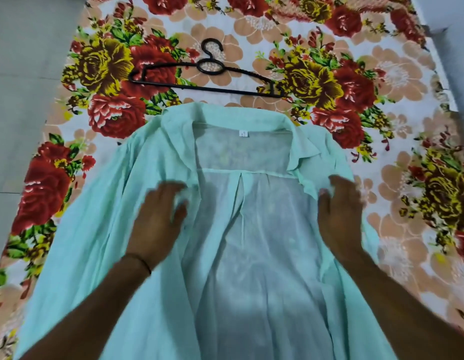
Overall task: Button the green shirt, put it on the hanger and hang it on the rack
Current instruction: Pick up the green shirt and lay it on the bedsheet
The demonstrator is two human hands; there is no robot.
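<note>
The pale green shirt lies spread open on the flowered sheet, collar away from me, its front panels parted so the inside of the back shows. My left hand grips the edge of the left front panel, fingers curled into the cloth. At the other side, my right hand holds the right front panel just below the collar. Both hands are blurred. A black plastic hanger lies flat beyond the collar, hook pointing away. No rack is in view.
The flowered sheet covers a mattress on the floor. Grey floor tiles run along the left side, and a strip of floor shows at the top right corner.
</note>
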